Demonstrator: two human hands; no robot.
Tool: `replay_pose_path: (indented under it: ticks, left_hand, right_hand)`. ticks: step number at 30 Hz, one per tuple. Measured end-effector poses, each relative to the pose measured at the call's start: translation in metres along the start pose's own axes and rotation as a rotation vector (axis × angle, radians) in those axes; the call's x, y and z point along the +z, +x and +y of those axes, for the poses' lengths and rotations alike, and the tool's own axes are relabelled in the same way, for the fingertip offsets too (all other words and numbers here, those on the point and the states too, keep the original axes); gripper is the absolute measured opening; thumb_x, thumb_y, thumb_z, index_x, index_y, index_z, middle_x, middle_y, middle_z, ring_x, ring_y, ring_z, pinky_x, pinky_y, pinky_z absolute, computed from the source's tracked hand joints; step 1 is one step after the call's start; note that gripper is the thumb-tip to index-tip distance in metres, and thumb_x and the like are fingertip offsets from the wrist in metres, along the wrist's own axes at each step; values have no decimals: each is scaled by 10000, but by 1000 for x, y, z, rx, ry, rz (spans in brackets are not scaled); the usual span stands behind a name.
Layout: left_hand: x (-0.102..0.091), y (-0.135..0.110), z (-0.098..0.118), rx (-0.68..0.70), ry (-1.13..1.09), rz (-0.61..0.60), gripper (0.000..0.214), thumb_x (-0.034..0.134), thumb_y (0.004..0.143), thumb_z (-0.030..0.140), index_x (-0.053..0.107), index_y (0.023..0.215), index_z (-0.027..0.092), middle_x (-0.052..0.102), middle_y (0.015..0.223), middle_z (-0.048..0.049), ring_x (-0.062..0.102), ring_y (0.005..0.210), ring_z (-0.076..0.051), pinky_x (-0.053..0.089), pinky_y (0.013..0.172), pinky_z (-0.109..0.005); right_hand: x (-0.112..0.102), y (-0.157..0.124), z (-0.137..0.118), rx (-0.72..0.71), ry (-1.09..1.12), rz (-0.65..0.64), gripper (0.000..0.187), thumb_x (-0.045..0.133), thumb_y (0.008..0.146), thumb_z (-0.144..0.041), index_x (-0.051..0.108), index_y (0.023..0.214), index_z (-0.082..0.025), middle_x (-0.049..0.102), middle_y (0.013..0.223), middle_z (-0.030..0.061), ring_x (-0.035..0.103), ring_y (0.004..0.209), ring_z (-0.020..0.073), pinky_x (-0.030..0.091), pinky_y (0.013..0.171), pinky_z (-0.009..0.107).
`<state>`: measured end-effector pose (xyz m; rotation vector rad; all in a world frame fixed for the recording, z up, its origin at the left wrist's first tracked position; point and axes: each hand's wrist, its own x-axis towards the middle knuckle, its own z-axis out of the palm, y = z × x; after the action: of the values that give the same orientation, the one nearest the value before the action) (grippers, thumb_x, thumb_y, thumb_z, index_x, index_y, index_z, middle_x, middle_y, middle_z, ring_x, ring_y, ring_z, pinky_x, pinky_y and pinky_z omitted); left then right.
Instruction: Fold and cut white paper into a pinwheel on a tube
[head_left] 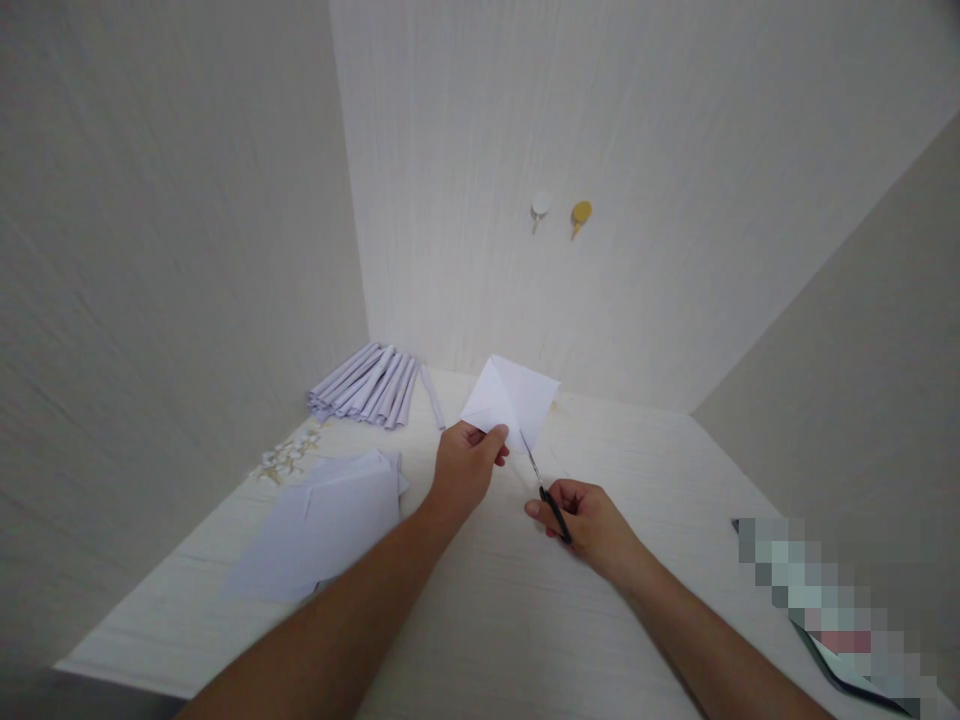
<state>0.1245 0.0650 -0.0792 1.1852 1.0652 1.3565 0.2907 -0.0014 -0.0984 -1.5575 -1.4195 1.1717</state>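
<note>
My left hand [465, 465] pinches the lower corner of a folded white paper [514, 397] and holds it up above the pale table [660, 480]. My right hand [589, 520] grips the black handles of a pair of scissors [541, 482]. The thin blades point up and left and reach the paper's lower edge just right of my left thumb. Both forearms stretch in from the bottom of the view.
A bundle of rolled white paper tubes [367, 385] lies at the back left corner. Small white scraps [289, 455] sit beside a stack of flat white sheets [330, 525]. A blurred dark object [832, 610] lies at the right edge. Two wall hooks [559, 213] hang ahead.
</note>
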Motion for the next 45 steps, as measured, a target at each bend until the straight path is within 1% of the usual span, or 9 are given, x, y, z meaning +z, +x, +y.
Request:
replay_pose_path:
  ticks: [15, 21, 30, 34, 41, 45]
  left_hand:
    - [1, -1, 3, 2, 0, 3, 203, 683, 723, 312, 638, 587, 168, 631, 513, 1, 554, 460, -118, 426, 489, -237]
    - [0, -1, 4, -2, -3, 9, 191, 685, 723, 303, 643, 593, 170, 634, 514, 2, 554, 458, -118, 426, 490, -237]
    - [1, -1, 3, -2, -1, 11, 189, 683, 724, 305, 641, 599, 170, 631, 512, 4, 551, 457, -116, 427, 488, -232]
    - [1, -1, 4, 0, 6, 11, 196, 683, 717, 306, 640, 583, 170, 631, 508, 1, 552, 452, -118, 429, 488, -237]
    - [1, -2, 3, 5, 11, 14, 203, 687, 713, 316, 636, 576, 176, 633, 506, 1, 557, 451, -121, 431, 489, -241]
    - [1, -2, 3, 4, 9, 15, 198, 688, 715, 311, 639, 580, 174, 634, 507, 0, 557, 453, -121, 433, 490, -240]
  right_hand:
    - [2, 0, -1, -5, 37, 15, 544, 806, 620, -616, 428, 560, -229, 499, 482, -47, 319, 456, 86, 226, 460, 257]
    - [2, 1, 2, -8, 29, 11, 531, 797, 643, -608, 432, 571, -230, 514, 507, -39, 332, 469, 92, 236, 463, 257]
    - [2, 0, -3, 6, 45, 21, 560, 827, 595, -629, 440, 552, -226, 512, 483, -44, 335, 449, 85, 242, 457, 256]
    - [2, -1, -4, 5, 17, 26, 560, 820, 608, -635, 445, 546, -223, 518, 481, -41, 350, 452, 88, 258, 458, 254]
    - [0, 1, 2, -12, 27, 11, 545, 818, 628, -630, 463, 562, -222, 516, 488, -45, 355, 446, 88, 251, 449, 258]
    - [0, 3, 6, -5, 62, 3, 534, 835, 630, -598, 461, 570, -222, 510, 486, -51, 348, 440, 84, 242, 447, 257]
